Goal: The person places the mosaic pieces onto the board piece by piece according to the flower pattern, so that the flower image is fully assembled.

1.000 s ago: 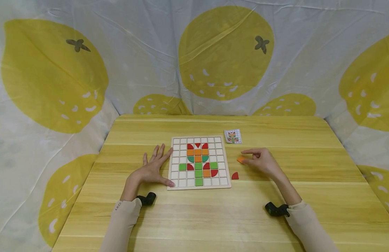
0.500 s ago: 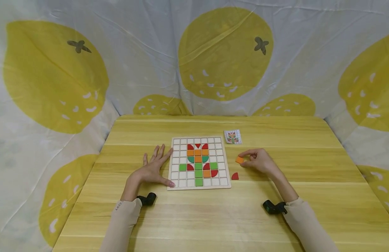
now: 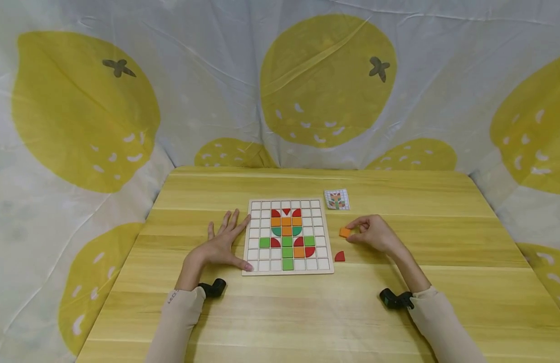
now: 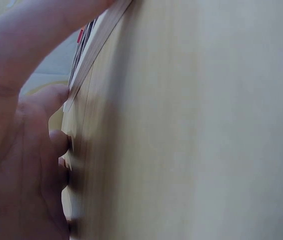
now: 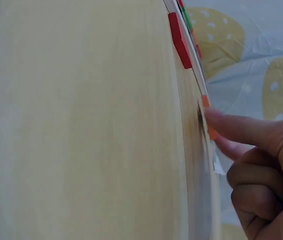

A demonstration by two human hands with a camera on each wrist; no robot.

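Note:
A white grid puzzle board lies mid-table with red, orange and green tiles set in a flower shape. My left hand lies flat on the table, fingers spread, thumb and fingertips touching the board's left edge. My right hand pinches a small orange tile just above the table, right of the board. A red quarter-round tile lies loose on the table by the board's lower right corner.
A small pattern card showing the flower lies beyond the board's upper right corner. The wooden table is hemmed in by a lemon-print cloth at the back and both sides.
My right hand has taken the orange tile off the table and now holds it slightly raised. The left hand has stayed in place.

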